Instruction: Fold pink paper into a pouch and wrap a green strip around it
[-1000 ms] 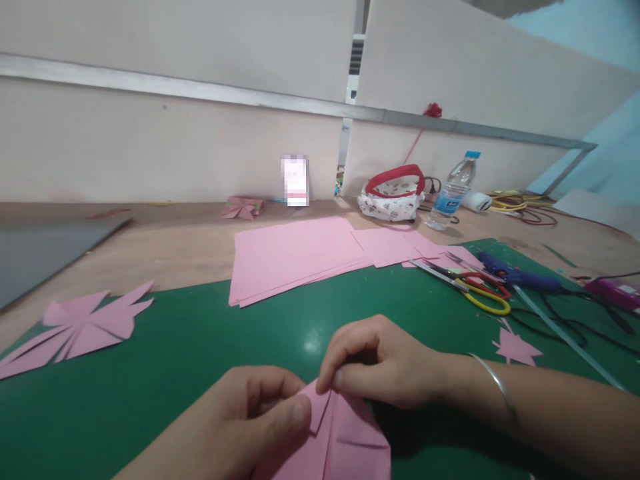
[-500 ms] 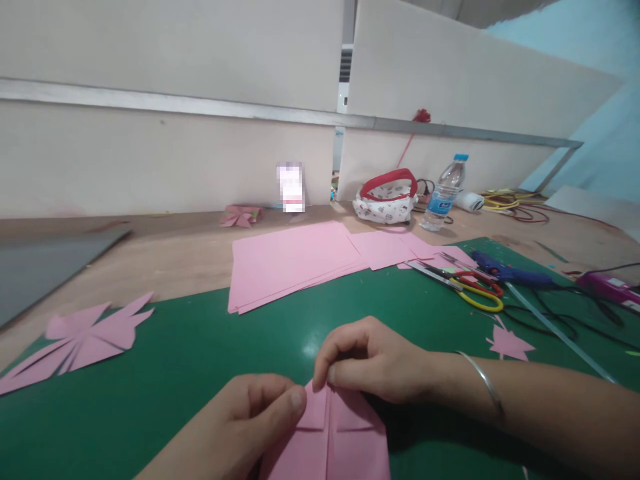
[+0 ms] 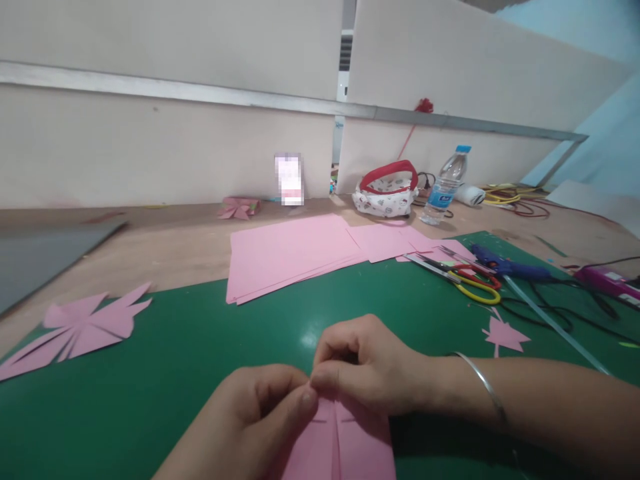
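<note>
A folded piece of pink paper (image 3: 345,447) lies at the bottom centre, its two flaps meeting along a middle line. My left hand (image 3: 260,413) pinches its upper left edge between thumb and fingers. Right beside it, my right hand (image 3: 365,367) is closed on the paper's top end, thumb against the curled forefinger. The two hands' fingertips nearly touch there and hide the top of the fold. Underneath is a green cutting mat (image 3: 190,373). The lower part of the paper runs out of view.
Pink sheets (image 3: 290,253) lie stacked ahead. To the right are scissors (image 3: 475,285), a blue glue gun (image 3: 510,267), a glue stick (image 3: 555,323) and a paper scrap (image 3: 505,333). A cut pink paper shape (image 3: 85,327) lies left. A bottle (image 3: 443,190) and a pouch (image 3: 385,197) stand behind.
My right thumb and fingers have come down against the paper's top end, closer to my left fingertips. The paper's flaps have shifted slightly. The whole view has tilted a little.
</note>
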The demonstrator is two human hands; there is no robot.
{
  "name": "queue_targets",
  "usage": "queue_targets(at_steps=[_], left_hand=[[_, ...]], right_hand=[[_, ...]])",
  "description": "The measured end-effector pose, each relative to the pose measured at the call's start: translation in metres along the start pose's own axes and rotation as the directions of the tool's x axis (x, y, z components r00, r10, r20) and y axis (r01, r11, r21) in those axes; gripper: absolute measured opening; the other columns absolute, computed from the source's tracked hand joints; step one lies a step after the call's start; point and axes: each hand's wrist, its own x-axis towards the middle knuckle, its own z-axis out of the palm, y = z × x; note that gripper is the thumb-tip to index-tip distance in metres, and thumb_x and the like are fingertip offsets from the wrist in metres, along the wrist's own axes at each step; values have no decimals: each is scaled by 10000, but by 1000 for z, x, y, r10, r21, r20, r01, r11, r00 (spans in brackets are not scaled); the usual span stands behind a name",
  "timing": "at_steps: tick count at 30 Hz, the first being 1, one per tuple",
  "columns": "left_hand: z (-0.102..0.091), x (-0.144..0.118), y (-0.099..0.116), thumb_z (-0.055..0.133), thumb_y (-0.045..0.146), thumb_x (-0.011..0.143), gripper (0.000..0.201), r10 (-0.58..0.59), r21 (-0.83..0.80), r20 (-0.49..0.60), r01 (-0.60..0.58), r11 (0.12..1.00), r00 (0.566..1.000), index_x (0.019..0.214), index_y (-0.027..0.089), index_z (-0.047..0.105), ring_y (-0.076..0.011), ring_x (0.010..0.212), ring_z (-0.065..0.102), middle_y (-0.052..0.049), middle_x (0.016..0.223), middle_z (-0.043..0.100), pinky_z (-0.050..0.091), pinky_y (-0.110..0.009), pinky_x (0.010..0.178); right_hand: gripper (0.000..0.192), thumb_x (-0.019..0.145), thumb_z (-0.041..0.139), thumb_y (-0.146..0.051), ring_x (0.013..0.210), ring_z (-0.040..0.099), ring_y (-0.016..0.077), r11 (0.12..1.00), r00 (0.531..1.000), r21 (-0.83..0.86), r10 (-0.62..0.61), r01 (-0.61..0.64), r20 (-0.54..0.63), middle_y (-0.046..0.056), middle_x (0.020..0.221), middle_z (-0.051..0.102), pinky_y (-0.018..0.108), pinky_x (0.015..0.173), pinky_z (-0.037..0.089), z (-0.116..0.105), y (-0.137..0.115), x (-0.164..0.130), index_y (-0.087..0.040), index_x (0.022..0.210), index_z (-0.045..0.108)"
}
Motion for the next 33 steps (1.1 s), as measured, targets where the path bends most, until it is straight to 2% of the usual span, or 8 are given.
queue_targets(at_steps=[8,11,14,16,19,23,29,33], left_hand=[[1,-2,5,567,522,764,398,16,-11,-72,-17,1000,997,547,188,542,-110,532,353,39,560,444,311,-217,485],[-2,2,-1,536,583,787,443,37,-54,-79,-42,998,996,603,181,567,-117,551,402,24,597,505,341,-216,497],[-9,8,-7,523,588,809,419,59,-111,-163,-77,991,985,707,188,595,-134,573,469,8,642,566,368,-219,501],[-14,9,-9,545,545,815,358,55,-195,-231,-101,976,971,817,193,606,-135,563,489,13,653,584,374,-224,501],[-16,7,-6,558,496,813,356,42,-306,-258,-122,944,965,994,191,583,-147,568,540,11,697,628,394,-242,509],[-16,1,3,558,502,801,420,97,-172,-301,-154,973,949,1072,184,518,-211,733,635,-7,750,661,467,-303,638],[-14,-6,9,590,298,702,502,198,-169,-169,-226,959,966,1166,187,433,-224,836,653,-73,969,690,504,-359,765],[-11,-7,10,510,201,639,523,227,-11,-284,-240,971,932,1162,194,520,-224,936,649,-53,1031,692,480,-346,852]], right_hand=[[135,752,663,-159,605,539,95,999,999,1,-44,44,13,-26,608,608,194,549,403,-6,0,5,-136,625,627],[132,799,647,-249,642,569,113,999,999,-15,-38,37,-4,-4,691,644,220,586,435,-10,1,6,-130,854,671],[697,713,750,-356,819,619,178,988,995,-148,-58,45,-84,61,969,678,298,715,485,-11,0,2,-138,1323,492],[907,645,800,-366,1010,595,232,978,992,-207,-41,15,-123,114,1191,620,358,854,474,-10,-1,-1,-155,1421,381],[594,750,692,-275,1029,585,216,991,989,-131,-45,27,-140,108,1177,626,344,880,457,-7,-2,-1,-143,1297,502],[95,845,533,-186,674,520,109,999,993,49,3,2,-114,2,750,584,222,610,401,-4,-4,3,-124,857,604],[234,887,525,-283,534,305,74,968,984,223,141,-114,-106,-65,592,368,201,488,237,-1,-5,3,-156,698,473],[226,874,521,-287,541,327,78,977,992,186,116,-103,-57,-58,593,384,206,493,235,0,-4,3,-162,693,470]])
